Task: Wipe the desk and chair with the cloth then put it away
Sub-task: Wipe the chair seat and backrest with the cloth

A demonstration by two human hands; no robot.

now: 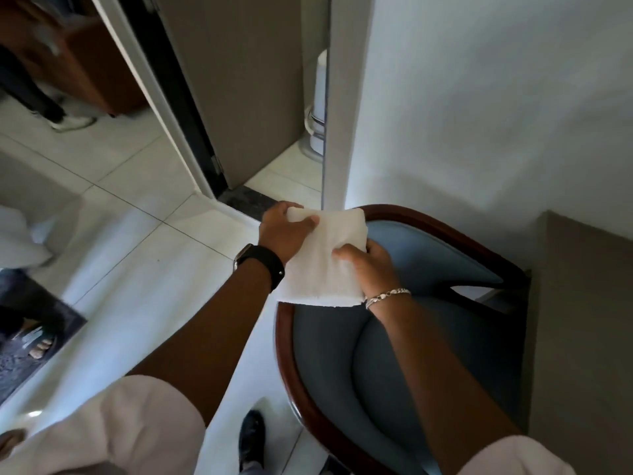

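The cloth (323,258) is held up between both hands above the far left edge of the chair (404,337), folded into a rough square. The left hand (284,231) pinches its far left corner, thumb on top; the right hand (371,265) grips the right edge, fingers curled over it. It looks light, soft and limp, so it would sag wherever unsupported. Holding it by two edges keeps the fold flat; a palm spread across the middle would likely serve better for wiping the seat.
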